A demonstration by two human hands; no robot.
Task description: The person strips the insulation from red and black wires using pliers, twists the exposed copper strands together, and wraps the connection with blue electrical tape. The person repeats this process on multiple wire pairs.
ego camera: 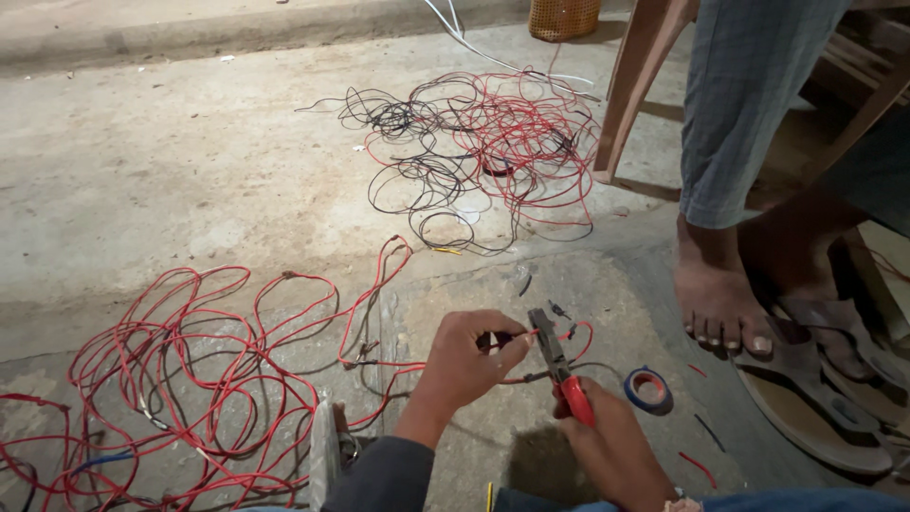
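My left hand [466, 362] pinches the end of a red wire [517, 338] low in the middle of the head view. My right hand [607, 446] grips red-handled pliers [559, 370], whose dark jaws meet the wire just right of my left fingertips. The wire loops on to the right and back under the pliers. A roll of blue tape [648, 388] lies on the concrete just right of the pliers.
A big loose heap of red wire [180, 370] spreads at the lower left. A tangle of red and black wire [474, 152] lies further off. Another person's bare foot [720, 303] and sandals [815, 398] are at the right, beside a chair leg [630, 85]. An orange basket [564, 17] stands at the top.
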